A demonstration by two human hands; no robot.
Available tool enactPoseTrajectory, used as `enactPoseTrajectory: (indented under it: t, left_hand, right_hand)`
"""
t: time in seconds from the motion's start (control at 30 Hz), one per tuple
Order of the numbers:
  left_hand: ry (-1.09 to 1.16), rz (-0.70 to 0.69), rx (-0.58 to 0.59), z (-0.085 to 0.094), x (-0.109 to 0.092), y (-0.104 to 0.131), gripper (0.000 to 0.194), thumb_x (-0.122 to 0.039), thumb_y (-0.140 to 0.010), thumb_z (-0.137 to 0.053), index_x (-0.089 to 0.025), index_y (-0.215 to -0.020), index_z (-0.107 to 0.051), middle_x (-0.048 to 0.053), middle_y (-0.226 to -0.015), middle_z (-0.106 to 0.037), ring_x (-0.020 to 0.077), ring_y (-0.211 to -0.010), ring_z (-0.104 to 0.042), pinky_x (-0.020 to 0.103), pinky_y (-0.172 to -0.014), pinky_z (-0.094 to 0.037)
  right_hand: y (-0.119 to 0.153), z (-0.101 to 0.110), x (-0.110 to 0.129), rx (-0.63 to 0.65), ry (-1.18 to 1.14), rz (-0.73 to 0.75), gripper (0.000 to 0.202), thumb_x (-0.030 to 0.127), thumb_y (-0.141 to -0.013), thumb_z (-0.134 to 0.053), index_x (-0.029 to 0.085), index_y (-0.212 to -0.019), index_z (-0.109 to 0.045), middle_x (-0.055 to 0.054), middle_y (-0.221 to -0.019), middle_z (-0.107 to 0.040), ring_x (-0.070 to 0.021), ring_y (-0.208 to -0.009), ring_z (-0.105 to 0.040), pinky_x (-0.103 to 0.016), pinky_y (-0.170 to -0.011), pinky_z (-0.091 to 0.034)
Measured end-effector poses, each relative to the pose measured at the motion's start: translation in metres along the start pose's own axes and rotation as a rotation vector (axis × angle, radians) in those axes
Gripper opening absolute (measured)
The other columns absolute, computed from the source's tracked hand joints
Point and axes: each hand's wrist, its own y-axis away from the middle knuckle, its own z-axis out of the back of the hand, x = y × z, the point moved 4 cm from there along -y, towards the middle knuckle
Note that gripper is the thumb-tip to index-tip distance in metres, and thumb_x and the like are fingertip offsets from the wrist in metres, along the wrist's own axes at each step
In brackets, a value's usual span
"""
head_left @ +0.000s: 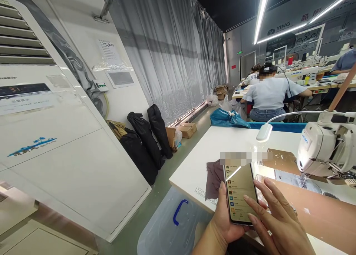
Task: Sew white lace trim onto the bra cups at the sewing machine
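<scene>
A smartphone (241,195) with a list of rows on its lit screen lies in my left hand (222,218), whose thumb runs along its left edge. My right hand (280,214) is over the lower right of the phone, fingers stretched out and apart. Its index fingertip is at the screen; whether it presses cannot be told. Behind the phone, a piece of dark brown fabric (213,179) rests on the white sewing table (191,160), partly hidden. To the right stands a white sewing machine (319,147), its needle area lit.
Below the table edge is a translucent plastic bin (164,225) with a blue handle. A large white air-conditioning unit (69,155) stands at left, with black bags (141,140) beside it. Ahead, a person in a light shirt (268,93) sits at another sewing table.
</scene>
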Motion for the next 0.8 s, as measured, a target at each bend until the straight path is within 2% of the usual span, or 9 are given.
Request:
enactPoseTrajectory:
  t: [0.2, 0.4, 0.53, 0.67, 0.8]
  left_hand:
    - [-0.003, 0.015, -0.022, 0.002, 0.0, 0.0, 0.091, -0.081, -0.081, -0.029, -0.012, -0.137, -0.05, 0.015, -0.117, -0.065, 0.0254, -0.103, -0.059, 0.032, -0.086, -0.038]
    - [-0.008, -0.003, -0.016, 0.003, 0.0, 0.002, 0.09, -0.079, -0.084, -0.02, -0.013, -0.138, -0.048, 0.015, -0.118, -0.065, 0.0259, -0.103, -0.058, 0.032, -0.08, -0.039]
    - [0.004, 0.0, -0.022, 0.002, -0.001, 0.002, 0.089, -0.078, -0.085, -0.02, -0.013, -0.138, -0.049, 0.014, -0.121, -0.064, 0.025, -0.104, -0.059, 0.032, -0.082, -0.039]
    - [0.013, 0.009, -0.015, 0.0, -0.002, 0.001, 0.09, -0.08, -0.083, -0.024, -0.011, -0.134, -0.053, 0.014, -0.114, -0.067, 0.0239, -0.101, -0.061, 0.032, -0.087, -0.039]
    - [-0.014, 0.025, -0.007, -0.002, -0.001, 0.001, 0.098, -0.084, -0.079, -0.027, -0.006, -0.132, -0.054, 0.016, -0.109, -0.068, 0.0228, -0.098, -0.063, 0.032, -0.087, -0.039]
  right_hand:
    - [0.001, 0.001, 0.0, -0.006, 0.006, -0.003, 0.034, 0.027, -0.09, -0.051, 0.02, -0.123, -0.058, -0.015, -0.15, -0.033, -0.0395, -0.138, -0.03, -0.05, -0.094, -0.044]
    - [-0.001, 0.0, 0.002, -0.006, 0.019, -0.003, 0.037, 0.027, -0.09, -0.051, 0.019, -0.126, -0.056, -0.016, -0.151, -0.032, -0.0398, -0.138, -0.03, -0.05, -0.096, -0.042]
    - [0.0, -0.002, 0.001, -0.003, 0.022, -0.011, 0.037, 0.028, -0.09, -0.051, 0.019, -0.126, -0.056, -0.016, -0.151, -0.032, -0.0406, -0.138, -0.03, -0.05, -0.095, -0.042]
    - [-0.002, -0.001, 0.003, -0.002, 0.023, -0.013, 0.036, 0.026, -0.09, -0.051, 0.018, -0.125, -0.056, -0.018, -0.15, -0.032, -0.0419, -0.138, -0.028, -0.051, -0.094, -0.042]
    - [-0.003, 0.009, 0.004, -0.025, 0.019, 0.012, 0.033, 0.022, -0.09, -0.048, 0.016, -0.122, -0.055, -0.02, -0.147, -0.034, -0.0394, -0.138, -0.029, -0.048, -0.097, -0.038]
